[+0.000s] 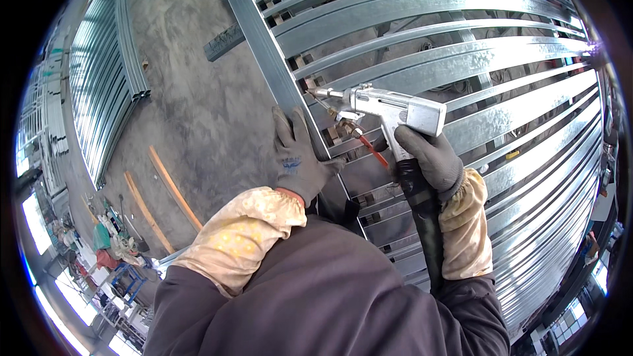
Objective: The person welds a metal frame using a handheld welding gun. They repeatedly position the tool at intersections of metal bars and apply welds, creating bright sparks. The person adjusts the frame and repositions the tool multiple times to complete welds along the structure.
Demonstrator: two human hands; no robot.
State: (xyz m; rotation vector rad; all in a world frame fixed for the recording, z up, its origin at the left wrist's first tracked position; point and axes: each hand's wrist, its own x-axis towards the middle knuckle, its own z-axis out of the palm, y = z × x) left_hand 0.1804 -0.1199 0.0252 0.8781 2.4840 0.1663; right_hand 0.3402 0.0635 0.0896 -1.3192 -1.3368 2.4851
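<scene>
My right hand (432, 161), in a grey work glove, is wrapped round the grip of a silver welding gun (395, 107) with a thick black cable (422, 211) running back along my forearm. The gun's nozzle points left, at the edge of a long galvanized steel rail (254, 29), where a crossbar's end meets it. Below the nozzle hangs a thin attachment with a red sleeve (373, 150). My left hand (300, 158), gloved too, lies on the rail with fingers and thumb spread, a little nearer than the nozzle. Whether nozzle and metal touch, I cannot tell.
Several parallel galvanized crossbars (461, 62) extend right from the rail. A stack of steel profiles (102, 79) lies on the concrete floor at far left. Two wooden strips (175, 188) and a short steel piece (224, 42) are on the floor. Clutter fills the lower left.
</scene>
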